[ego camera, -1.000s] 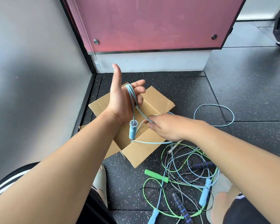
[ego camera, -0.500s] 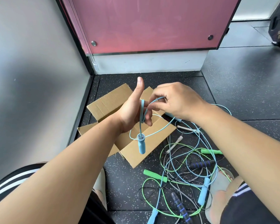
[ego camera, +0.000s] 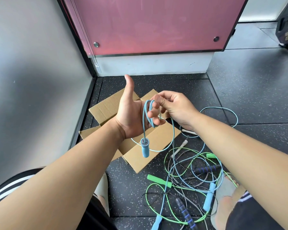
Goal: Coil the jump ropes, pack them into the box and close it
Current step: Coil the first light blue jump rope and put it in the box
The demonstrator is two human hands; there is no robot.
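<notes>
Blue in hand: the light-blue plastic jump rope is looping round the left hand, whose thumb is pointing up and whose fingers are curling loosely through the turns. Its light-blue cylindrical handle is dangling below the wrist, over the box.
Right hand: the right hand is pinching the cord at the left fingertips, laying on a turn.
Just changed: a second ago this hand was reaching low by the box front, drawing slack. Now it is sitting up at the coil, so another turn is going on.
Meaning: coiling is looking early, since much cord is still trailing to the floor.
Box: the open brown cardboard box is sitting under the hands, flaps spread, close to the grey wall on the left. The arms are hiding most of its inside.
Room: the speckled black rubber floor is lying open to the right and beyond.
Snag risk: the trailing cord is running into the tangled pile of green, grey and blue ropes, which is probably going to drag.
</notes>
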